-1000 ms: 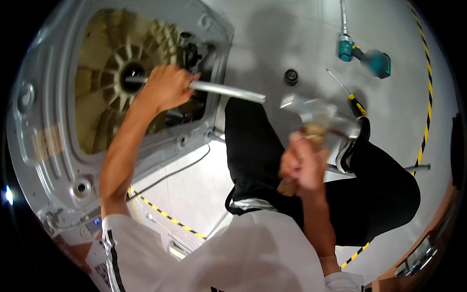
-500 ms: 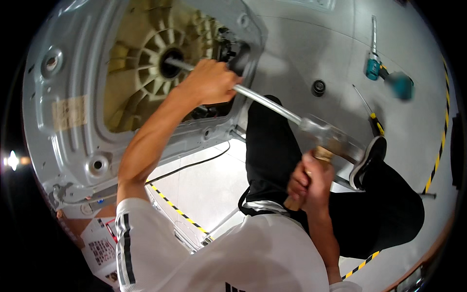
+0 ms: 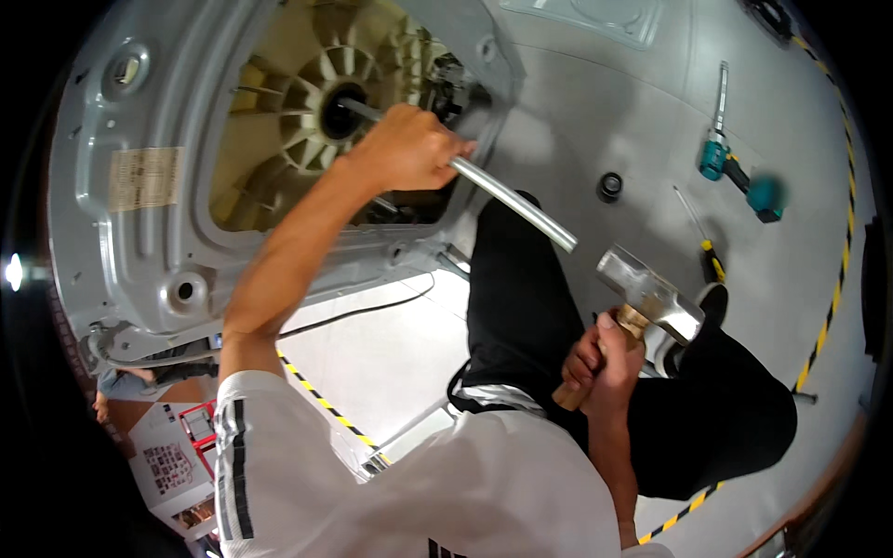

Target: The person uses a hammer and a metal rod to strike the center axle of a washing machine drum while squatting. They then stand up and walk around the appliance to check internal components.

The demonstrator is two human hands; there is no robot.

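Observation:
My left hand (image 3: 409, 149) is closed around a silver metal tube (image 3: 516, 205). The tube's far end enters the dark hub (image 3: 337, 121) of a yellowish ribbed plastic part (image 3: 251, 130), framed by a grey metal housing (image 3: 158, 251). My right hand (image 3: 609, 367) grips the wooden handle of a hammer (image 3: 651, 293); its steel head is a short gap from the tube's near end, right of my black-trousered left leg (image 3: 512, 298).
A teal power tool (image 3: 763, 198), a yellow-black screwdriver (image 3: 713, 260) and a black cylinder (image 3: 610, 188) lie on the floor to the right, inside striped tape (image 3: 823, 330). A black cable (image 3: 372, 312) runs below the housing. Another person (image 3: 139, 379) shows at lower left.
Half a second ago the hammer head met the tube's end; now it is drawn back to the right, apart from it. The whole view has also shifted.

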